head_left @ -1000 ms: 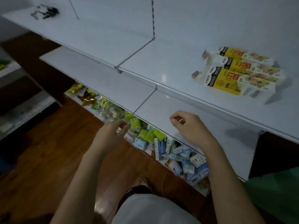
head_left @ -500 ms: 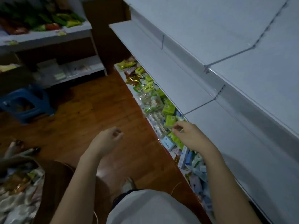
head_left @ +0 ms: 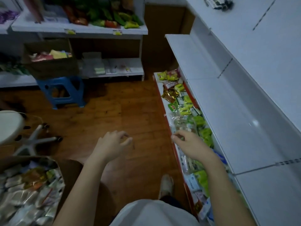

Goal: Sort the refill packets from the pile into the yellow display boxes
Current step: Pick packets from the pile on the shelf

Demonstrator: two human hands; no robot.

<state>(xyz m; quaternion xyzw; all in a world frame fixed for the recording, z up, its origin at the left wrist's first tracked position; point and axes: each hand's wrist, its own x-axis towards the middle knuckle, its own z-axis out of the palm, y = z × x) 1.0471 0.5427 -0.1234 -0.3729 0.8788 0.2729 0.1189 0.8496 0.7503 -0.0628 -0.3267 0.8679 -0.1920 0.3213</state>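
- While the left hand [head_left: 112, 145] hangs half-curled and holding nothing over the wooden floor [head_left: 101, 115], the right hand [head_left: 190, 144] hovers with fingers loosely bent and nothing visibly held over the packet pile [head_left: 187, 108].
- That pile's long axis runs from 5 to 12 o'clock along the bottom shelf [head_left: 164, 101].
- White upper shelves [head_left: 236, 101] overhang it at 3 o'clock.
- At 8 o'clock sits a box of wrappers [head_left: 31, 191].
- A blue stool [head_left: 63, 92] stands at 10 o'clock.

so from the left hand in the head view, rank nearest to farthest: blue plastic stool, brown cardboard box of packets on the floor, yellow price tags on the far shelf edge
1. Brown cardboard box of packets, lower left of the left hand.
2. Blue plastic stool, upper left, across the floor.
3. Yellow price tags, far shelf edge, top.
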